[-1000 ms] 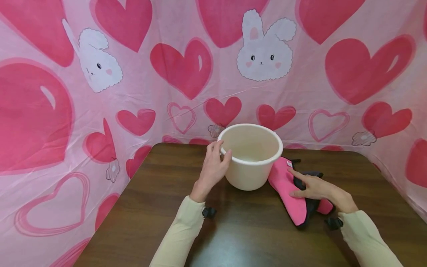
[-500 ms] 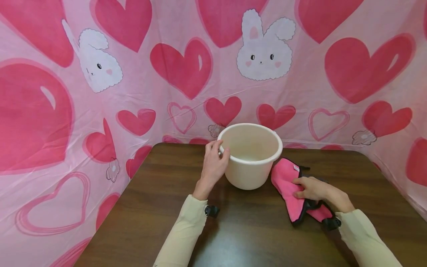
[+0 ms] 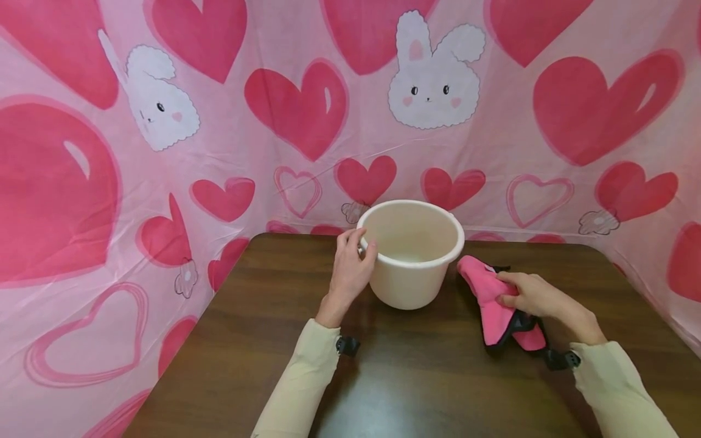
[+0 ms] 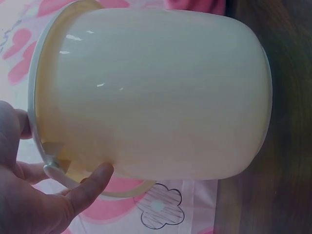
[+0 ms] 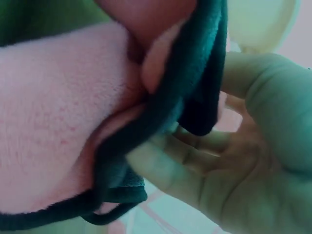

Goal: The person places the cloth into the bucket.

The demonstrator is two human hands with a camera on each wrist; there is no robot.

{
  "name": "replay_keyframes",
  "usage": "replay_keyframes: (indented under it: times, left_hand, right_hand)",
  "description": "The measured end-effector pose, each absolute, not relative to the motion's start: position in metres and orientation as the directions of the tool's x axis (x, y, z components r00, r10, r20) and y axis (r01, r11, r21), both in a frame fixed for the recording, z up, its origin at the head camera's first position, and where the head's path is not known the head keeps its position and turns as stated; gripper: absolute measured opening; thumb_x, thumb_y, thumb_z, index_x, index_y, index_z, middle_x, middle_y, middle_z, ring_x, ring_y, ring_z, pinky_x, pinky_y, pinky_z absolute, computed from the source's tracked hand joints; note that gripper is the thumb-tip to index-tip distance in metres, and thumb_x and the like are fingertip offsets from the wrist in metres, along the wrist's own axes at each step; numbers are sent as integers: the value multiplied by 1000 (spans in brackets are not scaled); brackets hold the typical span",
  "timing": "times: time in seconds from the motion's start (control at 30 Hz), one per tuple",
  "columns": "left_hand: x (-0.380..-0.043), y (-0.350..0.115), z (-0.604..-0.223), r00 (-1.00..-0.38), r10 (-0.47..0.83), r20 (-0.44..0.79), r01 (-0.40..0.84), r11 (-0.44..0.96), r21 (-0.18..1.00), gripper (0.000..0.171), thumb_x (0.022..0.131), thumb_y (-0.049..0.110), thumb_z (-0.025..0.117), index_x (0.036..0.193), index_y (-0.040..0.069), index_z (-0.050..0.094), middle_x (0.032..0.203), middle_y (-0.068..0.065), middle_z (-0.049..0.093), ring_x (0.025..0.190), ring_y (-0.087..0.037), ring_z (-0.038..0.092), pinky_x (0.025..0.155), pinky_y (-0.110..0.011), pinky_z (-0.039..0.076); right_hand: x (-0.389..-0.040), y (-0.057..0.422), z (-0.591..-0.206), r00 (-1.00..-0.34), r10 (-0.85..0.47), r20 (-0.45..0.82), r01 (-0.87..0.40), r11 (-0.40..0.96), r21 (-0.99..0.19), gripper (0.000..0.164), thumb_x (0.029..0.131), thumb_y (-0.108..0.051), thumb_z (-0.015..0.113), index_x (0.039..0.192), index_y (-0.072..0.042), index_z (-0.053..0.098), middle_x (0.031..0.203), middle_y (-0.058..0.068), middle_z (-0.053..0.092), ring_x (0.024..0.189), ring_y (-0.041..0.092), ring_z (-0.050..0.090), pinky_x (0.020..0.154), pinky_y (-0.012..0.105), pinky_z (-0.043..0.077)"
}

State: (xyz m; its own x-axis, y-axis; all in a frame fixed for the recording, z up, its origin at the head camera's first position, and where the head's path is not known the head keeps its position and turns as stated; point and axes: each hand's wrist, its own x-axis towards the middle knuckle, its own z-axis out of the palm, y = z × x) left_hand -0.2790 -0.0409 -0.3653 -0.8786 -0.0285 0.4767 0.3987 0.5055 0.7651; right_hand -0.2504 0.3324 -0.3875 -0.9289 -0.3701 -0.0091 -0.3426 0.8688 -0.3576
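Observation:
A cream plastic bucket (image 3: 408,283) stands upright on the brown wooden table, its inside showing bare walls. My left hand (image 3: 350,267) grips its rim on the left side; in the left wrist view the thumb lies along the outer wall, near the handle's hinge (image 4: 51,168). To the right of the bucket, my right hand (image 3: 539,298) pinches a folded pink fleecy cloth (image 3: 493,304) with dark edging. In the right wrist view the cloth (image 5: 63,107) hangs in folds with a dark loop (image 5: 114,209) at its corner, and the fingers reach behind the edging.
The wooden table (image 3: 263,304) has rounded far corners. A pink sheet (image 3: 306,36) printed with hearts and rabbits hangs close behind it and along the left side. Small dark cameras (image 3: 347,345) are strapped at both wrists.
My right hand has closed on the pink cloth and drawn it right, away from the bucket, bunching it narrower. My left hand and the bucket have stayed in place.

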Motion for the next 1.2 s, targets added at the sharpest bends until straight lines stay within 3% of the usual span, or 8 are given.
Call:
replay_keyframes:
  times: [0.1, 0.2, 0.43, 0.6, 0.7, 0.87, 1.0, 1.2]
  left_hand:
    - [-279, -42, -365, -878, -27, 478, 398, 513, 761, 45, 95, 30, 57, 132, 5, 58, 136, -17, 47, 117, -31, 57, 102, -45, 47]
    - [-279, -44, -365, -878, -23, 479, 399, 517, 757, 45, 95, 31, 56, 132, 5, 57, 136, -16, 47, 115, -31, 58, 100, -45, 48]
    - [-279, -46, -366, -882, -13, 470, 399, 511, 762, 47, 96, 31, 55, 134, 4, 56, 138, -17, 46, 114, -31, 58, 99, -45, 49]
    - [-279, -45, -366, -882, -6, 470, 405, 498, 767, 47, 96, 30, 56, 134, 3, 56, 137, -18, 45, 116, -32, 57, 101, -46, 48]
    - [-278, -44, -366, -886, -2, 464, 402, 494, 771, 47, 96, 30, 56, 134, 4, 56, 138, -18, 45, 117, -32, 57, 102, -46, 47]
    - [-278, -43, -366, -889, -3, 459, 398, 492, 774, 47, 96, 31, 56, 134, 3, 56, 138, -17, 45, 117, -31, 57, 101, -46, 48]
    - [-278, -43, -366, -885, -5, 466, 403, 496, 769, 47, 96, 31, 56, 133, 3, 56, 137, -17, 46, 117, -31, 57, 101, -45, 48]
    - [-279, -43, -366, -880, -9, 476, 409, 496, 766, 47, 95, 32, 57, 133, 4, 57, 137, -17, 46, 116, -31, 57, 101, -45, 48]
  right_hand:
    - [-249, 334, -381, -937, -341, 76, -346, 876, -336, 35, 86, -19, 73, 116, -4, 61, 81, 3, 55, 77, 21, 51, 66, 34, 42]
    - [-248, 335, -374, -935, -313, 165, -351, 880, -320, 27, 85, -15, 72, 109, -7, 62, 78, 1, 56, 75, 19, 50, 66, 33, 41]
    - [-245, 331, -354, -892, -242, 382, -363, 886, -287, 30, 84, -12, 74, 109, -1, 61, 87, 13, 60, 76, 24, 51, 63, 36, 44]
    - [-242, 328, -343, -811, -173, 559, -384, 878, -286, 35, 80, -6, 74, 112, 2, 60, 93, 22, 61, 78, 31, 51, 64, 43, 43]
    - [-240, 326, -337, -770, -129, 625, -389, 871, -299, 37, 79, -2, 72, 112, 4, 58, 94, 25, 57, 79, 31, 48, 64, 41, 40]
    - [-237, 321, -327, -687, -67, 723, -404, 863, -304, 36, 77, 1, 68, 112, 5, 59, 96, 25, 56, 81, 23, 41, 66, 36, 32]
    - [-235, 318, -319, -631, -15, 775, -424, 844, -328, 34, 76, 1, 68, 110, 4, 64, 96, 25, 58, 84, 7, 38, 68, 32, 31]
    - [-229, 312, -307, -585, 57, 809, -442, 814, -377, 34, 77, -2, 69, 111, 4, 67, 98, 26, 60, 89, -15, 34, 70, 16, 30]
